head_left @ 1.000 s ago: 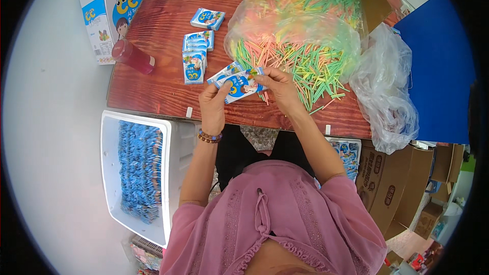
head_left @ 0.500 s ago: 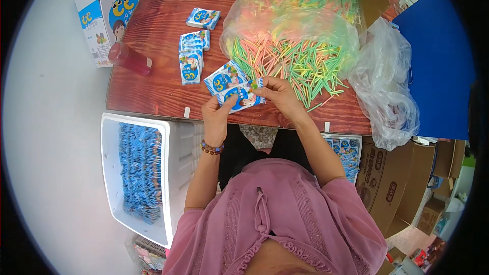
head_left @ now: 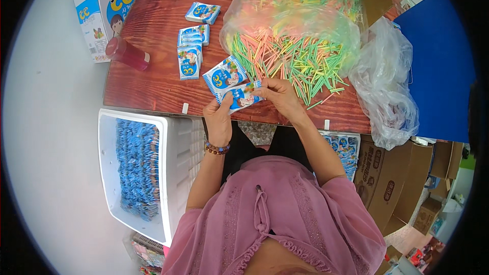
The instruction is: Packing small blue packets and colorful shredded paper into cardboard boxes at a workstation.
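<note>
Left hand (head_left: 218, 120) and right hand (head_left: 280, 97) pinch a printed blue-and-white sachet (head_left: 246, 98) at opposite ends; light, even pressure should avoid creasing.

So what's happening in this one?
A person holds a small blue-and-white packet at the near edge of a red-brown table, the left hand gripping one end and the right hand the other. A second packet shows just beyond it. More packets lie to the left, and pastel sticks are heaped to the right. Below the table's left side, a white bin holds rows of blue packets.
</note>
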### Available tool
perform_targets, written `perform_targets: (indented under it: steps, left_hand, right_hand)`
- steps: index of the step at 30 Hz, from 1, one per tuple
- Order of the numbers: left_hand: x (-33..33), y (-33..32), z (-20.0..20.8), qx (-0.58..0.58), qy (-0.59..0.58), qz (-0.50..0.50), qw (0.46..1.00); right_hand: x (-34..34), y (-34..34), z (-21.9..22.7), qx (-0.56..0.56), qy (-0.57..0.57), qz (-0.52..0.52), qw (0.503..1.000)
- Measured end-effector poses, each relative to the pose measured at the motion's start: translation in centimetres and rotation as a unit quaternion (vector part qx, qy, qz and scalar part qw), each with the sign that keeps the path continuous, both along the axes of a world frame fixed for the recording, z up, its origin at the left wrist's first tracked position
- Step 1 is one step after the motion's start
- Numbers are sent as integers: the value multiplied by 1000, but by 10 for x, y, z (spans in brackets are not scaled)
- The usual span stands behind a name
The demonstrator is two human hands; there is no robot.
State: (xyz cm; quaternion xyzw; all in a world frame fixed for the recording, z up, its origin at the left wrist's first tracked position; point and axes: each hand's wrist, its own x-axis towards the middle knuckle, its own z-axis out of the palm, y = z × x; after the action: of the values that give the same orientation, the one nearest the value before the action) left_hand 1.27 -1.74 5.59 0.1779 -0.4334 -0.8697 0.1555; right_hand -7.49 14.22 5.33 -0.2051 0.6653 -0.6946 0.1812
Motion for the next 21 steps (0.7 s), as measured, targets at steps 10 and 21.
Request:
perform_targets:
  steps: [10,21]
  left_hand:
    - [4,-7,-8,58,7,-37,998]
    - [8,-10,-9,58,9,-49,997]
  right_hand:
    - [1,6,22,-74,115,79,987]
    - [6,-3,24,17,208,96,973]
